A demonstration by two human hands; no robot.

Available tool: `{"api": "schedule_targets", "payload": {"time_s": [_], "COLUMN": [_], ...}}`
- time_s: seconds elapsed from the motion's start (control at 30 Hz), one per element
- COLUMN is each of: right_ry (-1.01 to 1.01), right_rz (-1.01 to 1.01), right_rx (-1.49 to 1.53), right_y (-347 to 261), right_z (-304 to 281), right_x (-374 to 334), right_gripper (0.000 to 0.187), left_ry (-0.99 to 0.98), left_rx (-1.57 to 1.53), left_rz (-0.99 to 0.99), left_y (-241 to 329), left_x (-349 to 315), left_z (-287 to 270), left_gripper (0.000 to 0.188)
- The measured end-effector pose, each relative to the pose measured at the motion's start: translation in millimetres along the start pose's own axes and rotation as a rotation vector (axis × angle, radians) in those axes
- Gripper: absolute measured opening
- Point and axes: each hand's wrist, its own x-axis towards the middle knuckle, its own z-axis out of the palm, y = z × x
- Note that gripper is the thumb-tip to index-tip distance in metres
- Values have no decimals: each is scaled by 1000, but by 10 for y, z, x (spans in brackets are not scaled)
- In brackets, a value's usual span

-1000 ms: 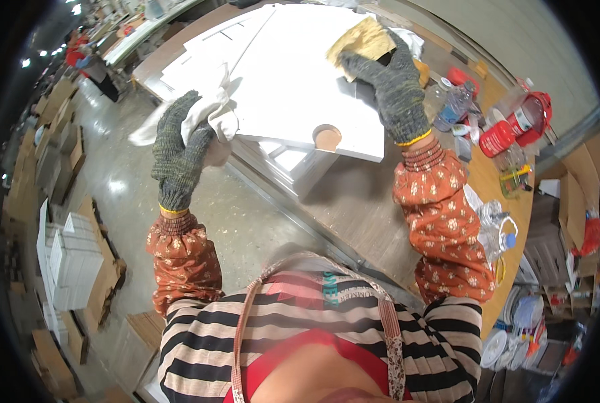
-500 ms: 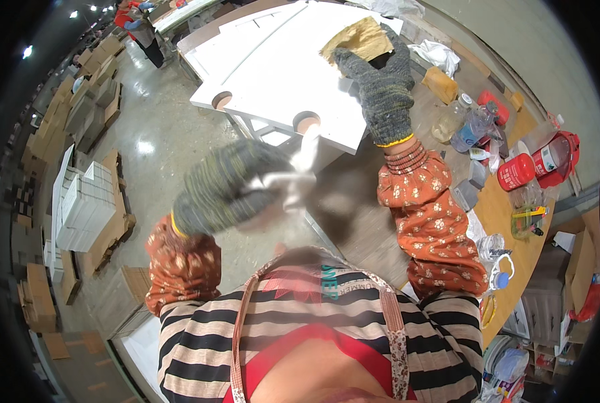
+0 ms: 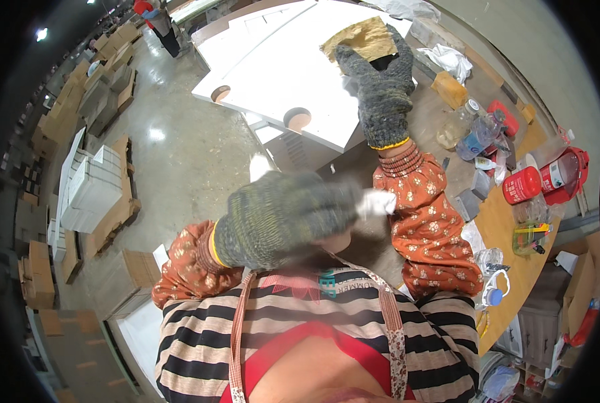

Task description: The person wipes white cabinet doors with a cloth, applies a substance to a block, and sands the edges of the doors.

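My left hand [image 3: 283, 218], in a dark grey-green knit glove, is in front of my chest and blurred by motion. Its fingers are closed around a crumpled white cloth [image 3: 376, 203], which sticks out on the right near my other sleeve. Another bit of white shows above the glove. Gloved the same way, my right hand [image 3: 383, 94] reaches out over the white panel [image 3: 283, 74]. Between its thumb and fingers it grips a stiff, yellowish-tan piece of cloth or sheet [image 3: 362, 40]. The panel has round cut-outs along its near edge.
To the right, a wooden table [image 3: 515, 269] carries plastic bottles [image 3: 478, 138], a red-lidded jar [image 3: 522, 185], grey blocks and a tan block [image 3: 450, 89]. Stacked white boards [image 3: 95, 188] and cartons stand on the floor at left. A person [image 3: 159, 27] stands far left.
My left hand has swung right and closer to my chest with the white cloth. The right hand keeps its grip on the yellowish piece, almost unmoved. The view has shifted slightly.
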Motion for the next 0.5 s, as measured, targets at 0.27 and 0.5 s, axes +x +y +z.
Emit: {"api": "schedule_targets", "payload": {"time_s": [0.27, 0.5], "right_ry": [0, -3], "right_rz": [101, 148], "right_rx": [154, 366], "right_y": [-209, -162], "right_z": [-48, -182], "right_x": [34, 56], "right_gripper": [69, 31], "left_ry": [150, 80], "left_rx": [187, -91], "left_rz": [-193, -281], "left_y": [41, 49], "left_x": [-17, -291], "left_z": [114, 44], "left_gripper": [51, 40]}}
